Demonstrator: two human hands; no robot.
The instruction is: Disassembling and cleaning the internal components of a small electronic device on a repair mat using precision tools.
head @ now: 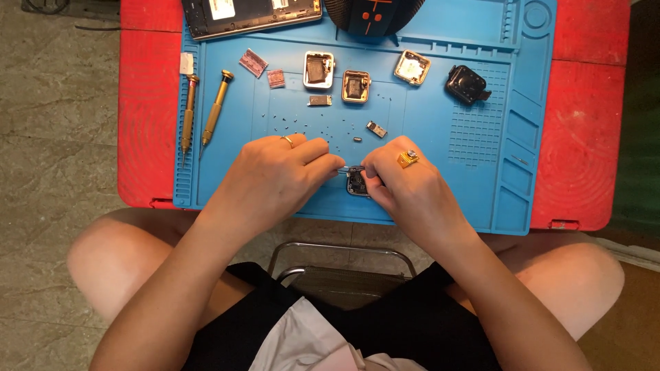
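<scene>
A person sat at a low red table (584,124) covered by a blue mat (440,124), seen from above, bare knees to either side and a metal stool frame (342,257) between them.

At the near edge of the mat, the two hands met over a small watch body (356,182). The left hand (275,175), a ring on one finger, pinched a thin silvery tool (343,168) whose tip touched the watch body's top edge. The right hand (405,180), wearing a gold ring, gripped the watch body from the right, apparently to steady it for the tool. Both hands were closed, fingertips nearly touching; the watch body lay between them, partly hidden by the right fingers.

Just beyond the hands, tiny screws (309,127) and two small metal bits lay scattered mid-mat, probably kept within reach. Toward the left edge, two brass screwdrivers (203,110) lay side by side, tips pointing near.

Further back stood a row of parts: two pinkish plates (261,69), a white watch case (319,70), a gold case (356,86), another gold case (412,67) and a black module (466,84).

At the far edge sat a dark slab-like device (251,15) and a round black object (371,14) with orange marks, both cut off by the frame.
</scene>
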